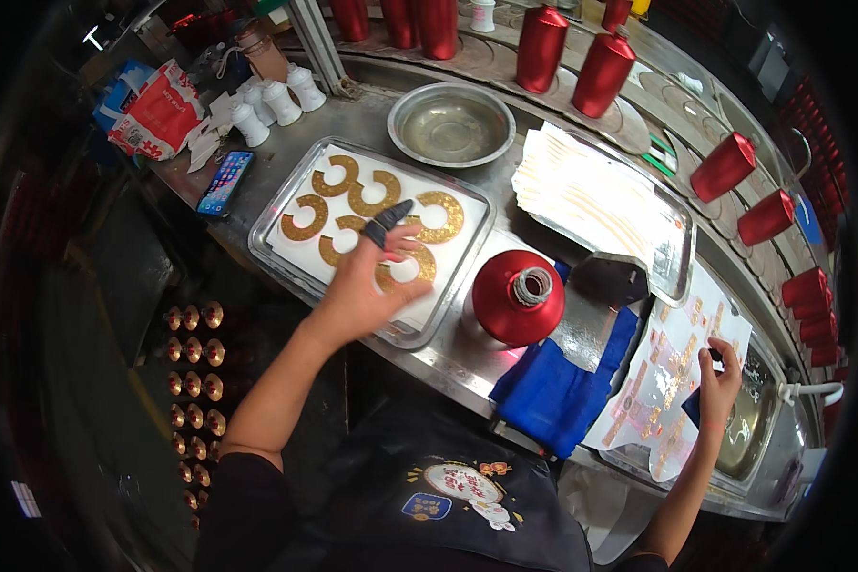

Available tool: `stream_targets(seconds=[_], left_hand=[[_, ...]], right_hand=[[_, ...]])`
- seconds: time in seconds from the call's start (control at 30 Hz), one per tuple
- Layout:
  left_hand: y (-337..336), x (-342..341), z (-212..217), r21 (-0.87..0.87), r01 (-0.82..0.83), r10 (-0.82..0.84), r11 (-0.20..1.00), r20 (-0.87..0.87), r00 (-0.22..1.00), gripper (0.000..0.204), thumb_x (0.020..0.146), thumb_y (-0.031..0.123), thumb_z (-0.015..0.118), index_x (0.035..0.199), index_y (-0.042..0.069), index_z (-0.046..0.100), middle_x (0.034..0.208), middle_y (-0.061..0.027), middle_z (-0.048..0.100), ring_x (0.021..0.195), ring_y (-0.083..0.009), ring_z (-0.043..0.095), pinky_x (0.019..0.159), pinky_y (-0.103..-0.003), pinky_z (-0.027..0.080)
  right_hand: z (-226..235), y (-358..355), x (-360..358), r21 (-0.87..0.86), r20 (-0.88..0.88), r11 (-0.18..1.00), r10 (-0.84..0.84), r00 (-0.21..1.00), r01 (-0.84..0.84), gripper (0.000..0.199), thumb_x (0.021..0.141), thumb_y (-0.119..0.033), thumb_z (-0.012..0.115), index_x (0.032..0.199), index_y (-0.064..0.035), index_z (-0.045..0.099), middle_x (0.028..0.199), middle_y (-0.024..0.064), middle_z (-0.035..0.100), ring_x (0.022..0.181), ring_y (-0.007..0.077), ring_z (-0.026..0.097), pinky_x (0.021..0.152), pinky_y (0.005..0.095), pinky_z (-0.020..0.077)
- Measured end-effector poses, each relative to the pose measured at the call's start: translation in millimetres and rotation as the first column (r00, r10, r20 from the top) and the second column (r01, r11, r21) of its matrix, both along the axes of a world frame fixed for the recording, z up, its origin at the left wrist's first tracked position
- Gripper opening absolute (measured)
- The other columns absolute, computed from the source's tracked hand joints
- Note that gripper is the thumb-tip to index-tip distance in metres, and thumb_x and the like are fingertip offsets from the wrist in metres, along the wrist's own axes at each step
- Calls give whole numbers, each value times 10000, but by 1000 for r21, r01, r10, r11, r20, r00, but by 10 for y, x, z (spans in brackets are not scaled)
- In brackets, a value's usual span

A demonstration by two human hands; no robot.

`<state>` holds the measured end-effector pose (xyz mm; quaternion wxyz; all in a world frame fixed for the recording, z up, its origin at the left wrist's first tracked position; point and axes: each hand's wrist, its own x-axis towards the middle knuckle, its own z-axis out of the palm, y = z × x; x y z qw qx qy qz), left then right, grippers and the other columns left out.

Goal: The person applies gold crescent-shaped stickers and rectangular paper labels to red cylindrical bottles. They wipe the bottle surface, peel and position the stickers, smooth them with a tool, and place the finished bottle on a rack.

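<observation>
My left hand [357,286] hovers over a metal tray [265,250] at the left, its fingers apart and black wraps on a finger. Several gold C-shaped labels [305,217] lie on white backing in that tray. To the right of this hand stands a red bottle [500,300] with an open, threaded neck. At the far right my right hand [721,386] is closed in a pinch, with something small and dark at the fingertips that I cannot make out. Under and beside it lies a sheet of clear, gold-printed labels [656,396]. A dark blue piece [693,407] shows beside the palm.
A metal bowl [453,157] of liquid stands behind the tray. Blue cloth [555,396] and a dark block [612,279] sit right of the bottle. Farther back are a tray of white label sheets [582,186] and a conveyor [658,133] carrying red bottles. A phone [225,183] lies left.
</observation>
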<state>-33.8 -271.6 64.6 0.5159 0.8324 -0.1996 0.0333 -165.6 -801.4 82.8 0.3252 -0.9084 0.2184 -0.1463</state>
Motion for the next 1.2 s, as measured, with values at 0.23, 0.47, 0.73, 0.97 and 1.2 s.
stream_targets(seconds=[0.23, 0.47, 0.73, 0.97, 1.2], left_hand=[[1226, 1237, -474, 502, -655, 539, 565, 376, 754, 487, 730, 200, 821, 1065, -31, 553, 995, -245, 637, 1015, -415, 592, 901, -495, 474], [1707, 1841, -674, 414, -580, 590, 702, 118, 798, 472, 703, 227, 868, 950, -11, 545, 939, -153, 665, 834, -280, 646, 737, -391, 529], [1713, 1850, -740, 305, -623, 625, 721, 105, 774, 401, 708, 127, 858, 975, 19, 579, 810, -48, 647, 720, -135, 638, 651, -287, 513], [1720, 1970, -818, 273, -645, 630, 714, 151, 762, 288, 749, 98, 820, 910, 10, 597, 826, -75, 701, 715, -162, 662, 657, -302, 521], [1589, 1875, -690, 291, -636, 601, 715, 209, 771, 348, 756, 193, 832, 928, -2, 600, 930, -154, 708, 831, -233, 687, 738, -343, 537]], right_hand=[[-60, 115, -49, 27, 8, 1000, -8, 1000, 7, 272, 897, -128, 682, 1148, -24, 676, 952, 27, 637, 823, 85, 574, 633, 226, 450], [-61, 188, -66, 11, -75, 997, -73, 995, 74, 267, 897, -113, 675, 1147, -19, 674, 1012, 40, 637, 904, 103, 572, 678, 238, 448], [-46, 332, 88, 62, -38, 998, 16, 999, -14, 263, 914, -110, 673, 1164, -28, 674, 1003, 29, 645, 895, 83, 579, 653, 216, 436], [10, 507, 111, 64, -75, 998, -5, 997, 9, 266, 917, -106, 669, 1171, -26, 668, 985, 35, 638, 812, 65, 563, 608, 197, 412], [134, 669, -28, 123, -73, 992, -1, 997, 10, 262, 928, -115, 665, 1169, -13, 661, 976, 33, 627, 712, 49, 504, 589, 190, 385]])
